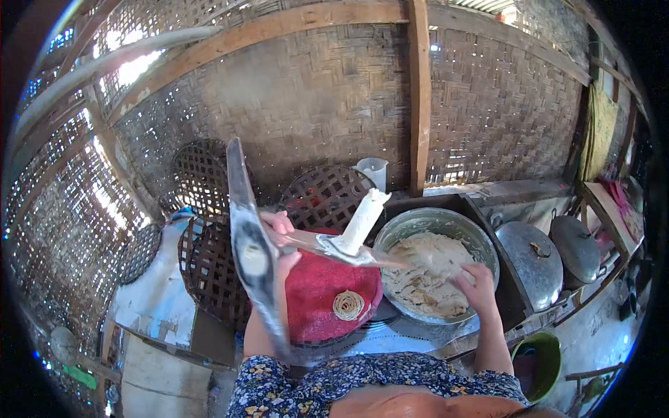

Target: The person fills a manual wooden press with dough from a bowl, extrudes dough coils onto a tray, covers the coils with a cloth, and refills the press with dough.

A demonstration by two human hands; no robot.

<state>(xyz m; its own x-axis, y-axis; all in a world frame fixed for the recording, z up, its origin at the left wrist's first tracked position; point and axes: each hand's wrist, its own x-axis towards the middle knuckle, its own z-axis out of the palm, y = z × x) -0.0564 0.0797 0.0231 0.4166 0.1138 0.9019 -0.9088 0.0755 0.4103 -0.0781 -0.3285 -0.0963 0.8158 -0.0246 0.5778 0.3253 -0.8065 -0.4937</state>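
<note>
My left hand [282,247] is closed around a two-part wooden press. One part is a long upright bar [252,254] with a round opening in its middle. The other, a crossbar with a dough-coated plunger [361,226] standing up from it, reaches right toward the basin. My right hand [477,285] is over the right side of the large metal basin [394,306], at the pale dough [425,275]; its fingers are smeared by motion. Below the press, a coil of pale strands [348,305] lies on a round red cloth-covered surface [313,317].
Open-weave baskets [202,272] stand left and behind, near a clear plastic jug [373,167]. Lidded metal pots [527,258] stand on the right, with a green tub [543,362] lower down. A wooden post [420,104] rises against the woven wall.
</note>
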